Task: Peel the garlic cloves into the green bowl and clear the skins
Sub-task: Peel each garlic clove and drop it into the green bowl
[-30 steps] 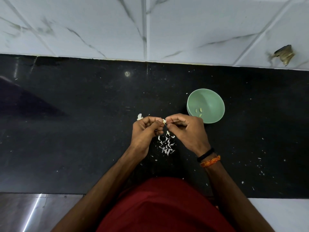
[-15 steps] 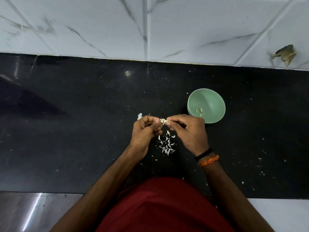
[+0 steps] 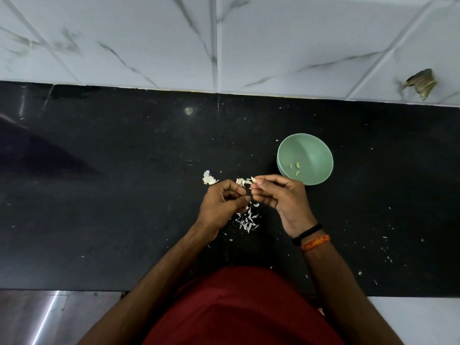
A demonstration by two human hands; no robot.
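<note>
Cloves in your green bowl [image 3: 314,148]: three.
Right hand [image 3: 281,197]: grip pinches one garlic clove [image 3: 253,180].
Left hand [image 3: 220,204]: grip curled, contents unclear.
Writing: none readable.

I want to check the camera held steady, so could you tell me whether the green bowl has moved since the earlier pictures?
No. The green bowl keeps its place below the wall's vertical tile seam, slightly to the right.

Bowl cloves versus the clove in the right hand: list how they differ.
The bowl cloves look yellowish-green and bare; the held clove is white, with skin trailing off it. The bowl cloves lie loose in the green bowl; the held clove is pinched by the right hand above the counter. Both are small garlic pieces.
</note>
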